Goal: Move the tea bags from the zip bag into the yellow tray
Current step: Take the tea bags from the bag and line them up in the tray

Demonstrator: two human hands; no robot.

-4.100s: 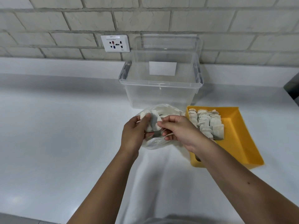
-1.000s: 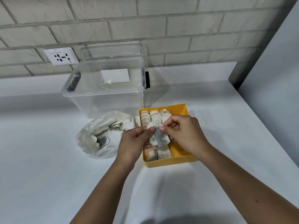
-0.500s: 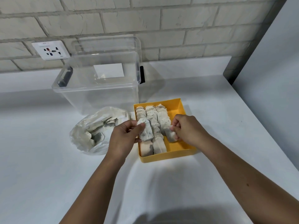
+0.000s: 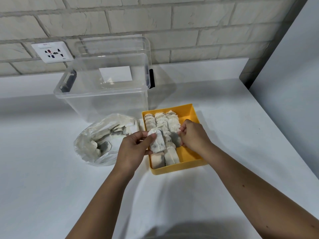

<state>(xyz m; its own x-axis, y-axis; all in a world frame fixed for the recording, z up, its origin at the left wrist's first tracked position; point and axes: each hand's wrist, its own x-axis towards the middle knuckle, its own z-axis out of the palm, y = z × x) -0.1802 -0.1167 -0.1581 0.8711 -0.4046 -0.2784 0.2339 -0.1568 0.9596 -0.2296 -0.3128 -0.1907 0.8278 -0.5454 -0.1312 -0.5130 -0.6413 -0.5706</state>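
Pinching one tea bag [image 4: 157, 143] between thumb and fingers: left hand [image 4: 132, 150], over the yellow tray [image 4: 190, 110], near-left part. Right hand [image 4: 194, 135]: fingers curled on a second tea bag [image 4: 177, 140] above the tray's middle. Rows of tea bags [image 4: 161, 120] fill the tray's left side. Zip bag [image 4: 95, 140]: open, bags inside, just left of the tray. Clear storage box [image 4: 103, 100]: beyond both.

The white counter [image 4: 51, 187] carries a clear bin [image 4: 103, 102] at 12 o'clock, the zip bag [image 4: 89, 147] at 9, and the yellow tray [image 4: 179, 168] at 3.
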